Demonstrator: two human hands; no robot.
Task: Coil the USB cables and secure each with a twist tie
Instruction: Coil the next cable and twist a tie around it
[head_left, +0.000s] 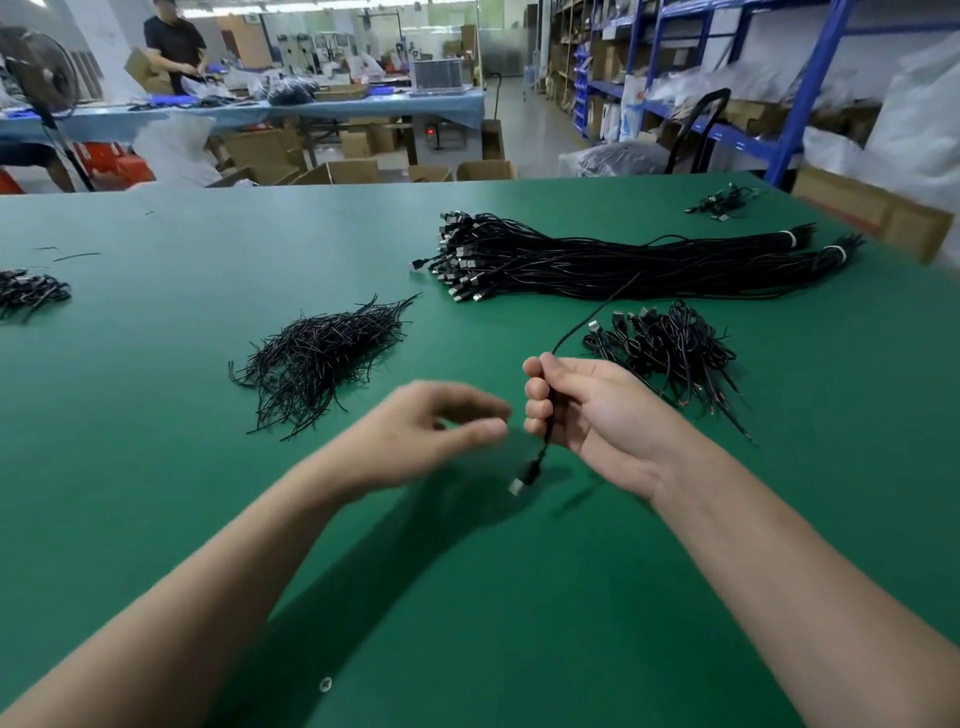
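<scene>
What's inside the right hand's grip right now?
One black USB cable runs through the right hand. Its plug hangs below, and the rest leads up toward the long bundle. The curled fingers cover anything else that might sit against the palm.

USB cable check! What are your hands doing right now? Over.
Right hand grips one USB cable, plug dangling. Left hand open, blurred, holding nothing. Cable not yet coiled. Twist tie pile left, nothing blocking.

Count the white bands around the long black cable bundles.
2. One white band wraps the farther cable bundle near its right end; the other wraps the nearer bundle just beside it. More could be hidden under the cables.
</scene>
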